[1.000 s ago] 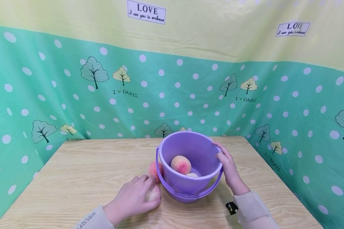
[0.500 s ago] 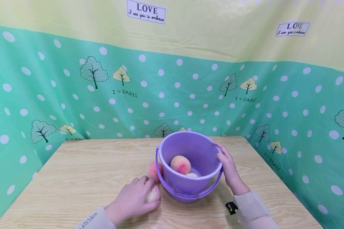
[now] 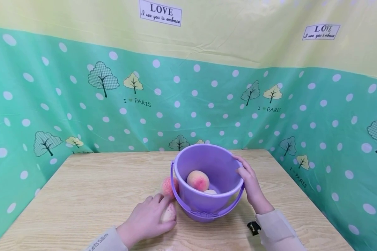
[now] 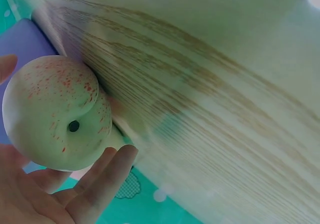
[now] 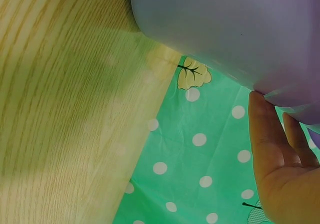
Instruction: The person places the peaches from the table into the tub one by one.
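My left hand [image 3: 148, 218] holds a pale peach [image 3: 168, 213] with red speckles, low on the table beside the purple bucket [image 3: 198, 205]. In the left wrist view the thumb and fingers lie on opposite sides of that peach [image 4: 55, 111], and a dark dot shows in its hollow. A redder peach [image 3: 168, 188] touches or nearly touches the bucket's left side, just beyond my fingers. Inside the bucket lie a pink-and-yellow peach [image 3: 198, 180] and a pale round thing [image 3: 210, 191], mostly hidden by the rim. My right hand [image 3: 250, 184] grips the bucket's right rim.
The wooden table [image 3: 106, 184] ends at a green dotted cloth [image 3: 207, 118] hung behind and at both sides. The bucket's handle [image 3: 204, 214] hangs down at its front. A black buckle-like piece [image 3: 253, 228] is by the right sleeve.
My left hand and the speckled peach have shifted very slightly toward the near edge. The right hand and the bucket stay where they were.
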The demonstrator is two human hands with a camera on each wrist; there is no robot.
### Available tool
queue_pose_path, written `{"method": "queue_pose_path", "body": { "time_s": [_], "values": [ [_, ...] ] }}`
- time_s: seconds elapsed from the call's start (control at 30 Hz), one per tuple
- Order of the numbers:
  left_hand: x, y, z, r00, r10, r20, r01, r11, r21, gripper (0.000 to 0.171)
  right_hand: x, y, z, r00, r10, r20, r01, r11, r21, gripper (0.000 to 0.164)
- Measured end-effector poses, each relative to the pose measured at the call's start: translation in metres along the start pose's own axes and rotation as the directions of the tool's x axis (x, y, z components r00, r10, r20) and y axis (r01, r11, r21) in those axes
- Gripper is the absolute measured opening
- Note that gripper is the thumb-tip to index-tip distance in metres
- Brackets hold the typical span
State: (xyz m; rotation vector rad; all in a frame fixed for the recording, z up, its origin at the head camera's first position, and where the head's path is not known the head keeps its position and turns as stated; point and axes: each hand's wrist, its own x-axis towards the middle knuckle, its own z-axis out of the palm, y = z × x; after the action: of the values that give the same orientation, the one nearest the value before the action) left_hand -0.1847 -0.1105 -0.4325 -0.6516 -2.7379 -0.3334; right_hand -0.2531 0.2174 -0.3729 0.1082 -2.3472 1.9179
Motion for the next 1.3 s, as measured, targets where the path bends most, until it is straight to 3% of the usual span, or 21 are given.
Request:
{"method": "queue_pose_path", "body": {
  "time_s": [0.93,1.3],
  "values": [
    [0.0021,0.0012,0.0045,0.998,0.002,0.067,0.003,0.997,-0.081,0.072,0.0011,0.0008,0.0002,1.0,0.002,-0.009,-0.002,1.0,0.004,0.057],
    [0.0007,-0.0002,0.0088,0.999,0.04,0.019,-0.038,0.996,-0.078,0.07,0.0009,0.0009,0.0005,1.0,0.011,-0.014,-0.011,1.0,0.003,0.057]
  ]
}}
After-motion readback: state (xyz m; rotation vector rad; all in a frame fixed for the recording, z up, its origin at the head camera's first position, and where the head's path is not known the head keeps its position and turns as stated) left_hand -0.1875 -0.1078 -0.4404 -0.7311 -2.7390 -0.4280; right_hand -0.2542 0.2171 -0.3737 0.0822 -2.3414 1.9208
